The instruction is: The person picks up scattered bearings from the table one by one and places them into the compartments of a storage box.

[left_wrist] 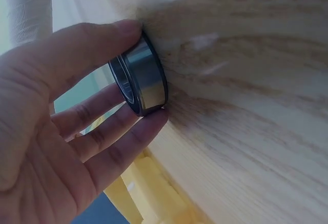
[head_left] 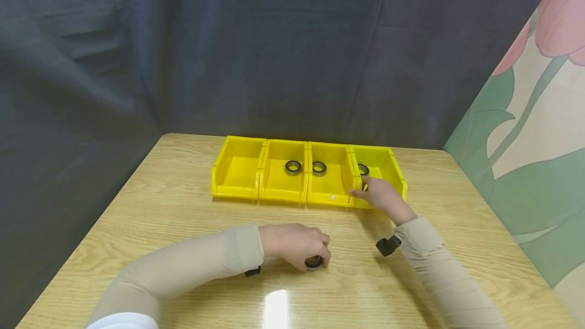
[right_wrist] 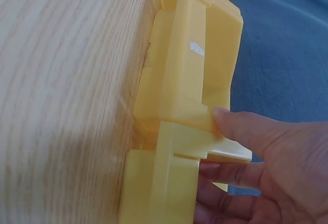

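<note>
My left hand (head_left: 297,245) pinches a metal ring bearing (left_wrist: 146,78) with black seals, low over the table, thumb on one side and fingertips on the other. At the row of bins, my right hand (head_left: 384,197) straddles the adjoining side walls of the two rightmost yellow bins. Its thumb (right_wrist: 238,126) lies at the wall of the third bin (right_wrist: 184,75), its other fingers inside the fourth bin (right_wrist: 174,188). A bearing (head_left: 363,169) sits in that fourth bin just beyond the fingers, partly hidden.
The leftmost bin (head_left: 235,190) holds nothing visible. A bearing (head_left: 293,167) lies in the second bin and another bearing (head_left: 319,168) in the third. All stand on a wood-grain table (head_left: 183,187), before a dark curtain (head_left: 274,55); a floral panel (head_left: 539,131) rises at right.
</note>
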A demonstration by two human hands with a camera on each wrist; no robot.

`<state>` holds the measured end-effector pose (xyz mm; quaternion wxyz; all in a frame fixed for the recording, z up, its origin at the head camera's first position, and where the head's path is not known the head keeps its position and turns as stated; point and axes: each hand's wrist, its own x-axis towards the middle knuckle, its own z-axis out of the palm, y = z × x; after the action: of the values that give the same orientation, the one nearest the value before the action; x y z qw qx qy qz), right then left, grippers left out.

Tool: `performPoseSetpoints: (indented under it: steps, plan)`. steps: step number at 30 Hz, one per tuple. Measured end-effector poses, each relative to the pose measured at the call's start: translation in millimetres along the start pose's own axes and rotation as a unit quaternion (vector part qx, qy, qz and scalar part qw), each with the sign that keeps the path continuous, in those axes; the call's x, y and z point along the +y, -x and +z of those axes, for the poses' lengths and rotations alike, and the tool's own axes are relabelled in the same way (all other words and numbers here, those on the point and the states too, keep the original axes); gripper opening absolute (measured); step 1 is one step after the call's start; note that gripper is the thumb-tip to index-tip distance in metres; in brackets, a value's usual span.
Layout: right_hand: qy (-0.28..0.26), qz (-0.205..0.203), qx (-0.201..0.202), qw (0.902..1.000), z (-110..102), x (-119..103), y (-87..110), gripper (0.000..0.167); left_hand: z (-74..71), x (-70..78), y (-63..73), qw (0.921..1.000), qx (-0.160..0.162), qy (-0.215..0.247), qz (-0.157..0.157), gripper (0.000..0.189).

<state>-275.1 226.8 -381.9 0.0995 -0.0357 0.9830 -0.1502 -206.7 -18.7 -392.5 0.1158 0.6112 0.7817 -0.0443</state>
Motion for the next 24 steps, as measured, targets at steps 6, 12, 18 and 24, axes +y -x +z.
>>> performPoseSetpoints:
  steps: [6, 12, 18, 24]
  plan:
    - [-0.004, -0.005, 0.002, 1.0000, 0, 1, 1.0, 0.063, -8.8, -10.1, 10.0, 0.9990, 0.023, 0.030, -0.024, 0.038]
    - [-0.004, -0.012, 0.007, 0.9999, 1, 2, -0.5, 0.061, -34.7, -32.0, 34.5, 0.9943, 0.071, 0.050, -0.062, 0.037]
    - [-0.010, -0.016, 0.007, 0.9998, 1, 2, -1.2, 0.055, -61.2, -65.0, 68.8, 0.9827, 0.113, 0.091, -0.115, 0.033]
    - [-0.009, -0.009, 0.004, 0.9999, 1, 4, 1.1, 0.058, -85.8, -109.3, 98.5, 0.9654, 0.129, 0.122, -0.191, 0.036]
